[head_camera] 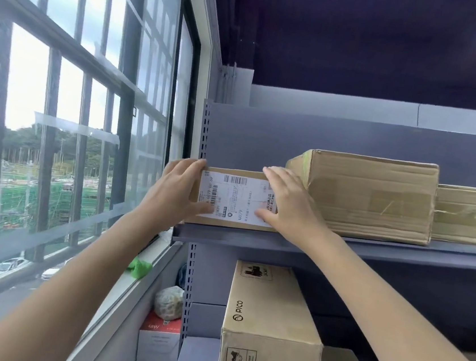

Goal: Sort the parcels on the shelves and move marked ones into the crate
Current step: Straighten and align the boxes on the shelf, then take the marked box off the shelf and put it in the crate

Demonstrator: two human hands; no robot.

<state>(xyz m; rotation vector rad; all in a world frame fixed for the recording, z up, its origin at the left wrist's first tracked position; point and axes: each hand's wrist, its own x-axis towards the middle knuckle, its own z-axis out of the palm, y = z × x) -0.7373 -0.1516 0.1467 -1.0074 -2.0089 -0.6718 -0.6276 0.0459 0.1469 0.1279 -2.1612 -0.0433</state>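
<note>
Grey steel shelving by window. Big taped carton on upper shelf, PICO box on shelf below. Labelled parcel at upper shelf's left end, touching big carton. Left hand and right hand grip parcel ends, fingers over top edge, thumbs on label face.

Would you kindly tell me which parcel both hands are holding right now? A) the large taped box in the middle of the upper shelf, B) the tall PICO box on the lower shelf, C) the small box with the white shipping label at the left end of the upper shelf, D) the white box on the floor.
C: the left hand and right hand grip the two ends of the labelled box.
</note>
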